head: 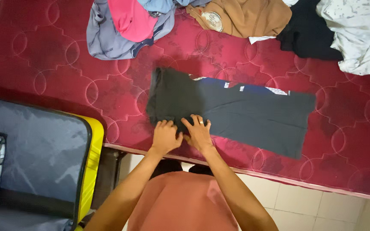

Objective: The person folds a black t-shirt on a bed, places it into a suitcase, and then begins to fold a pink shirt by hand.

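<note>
Dark folded garment (236, 113), left hand (165, 137), right hand (198, 133) flat on it

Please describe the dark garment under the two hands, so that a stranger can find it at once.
Start at the red mattress that fills most of the view. Heaped clothes lie along its far edge, and nearer the person one dark garment lies flat. Both hands, left hand and right hand, press on its near edge. It alone is spread out, not piled.

Both arms reach forward; left hand (166, 136) and right hand (198, 133) lie flat, palms down, side by side.
</note>
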